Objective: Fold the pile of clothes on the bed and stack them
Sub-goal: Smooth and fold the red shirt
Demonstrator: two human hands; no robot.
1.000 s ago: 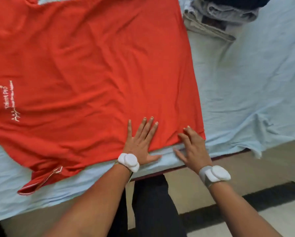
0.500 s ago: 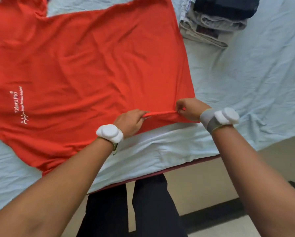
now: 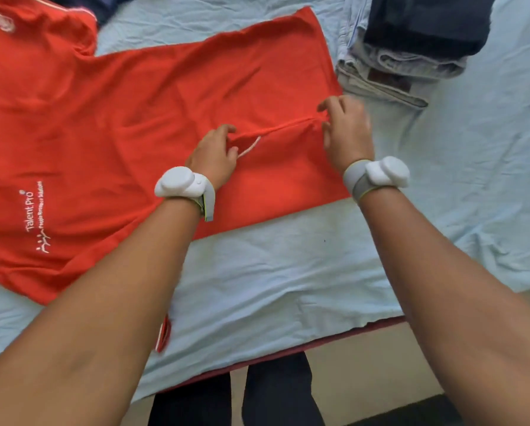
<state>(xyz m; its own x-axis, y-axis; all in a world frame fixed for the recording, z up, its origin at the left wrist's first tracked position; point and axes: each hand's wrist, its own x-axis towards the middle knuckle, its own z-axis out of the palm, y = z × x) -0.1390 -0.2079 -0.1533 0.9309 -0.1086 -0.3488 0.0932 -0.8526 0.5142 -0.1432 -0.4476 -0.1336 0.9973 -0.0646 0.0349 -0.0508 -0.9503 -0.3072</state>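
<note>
The red shirt's [image 3: 171,118] hem is pinched by the left hand [image 3: 213,159] and, seemingly, the right hand [image 3: 345,133]; it should be carried level toward the bed's [image 3: 288,272] far edge.

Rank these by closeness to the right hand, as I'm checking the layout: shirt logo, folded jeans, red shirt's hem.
From the right hand:
1. Red shirt's hem, pinched in its fingers.
2. Folded jeans, just beyond, on the right.
3. Shirt logo, far left.
</note>
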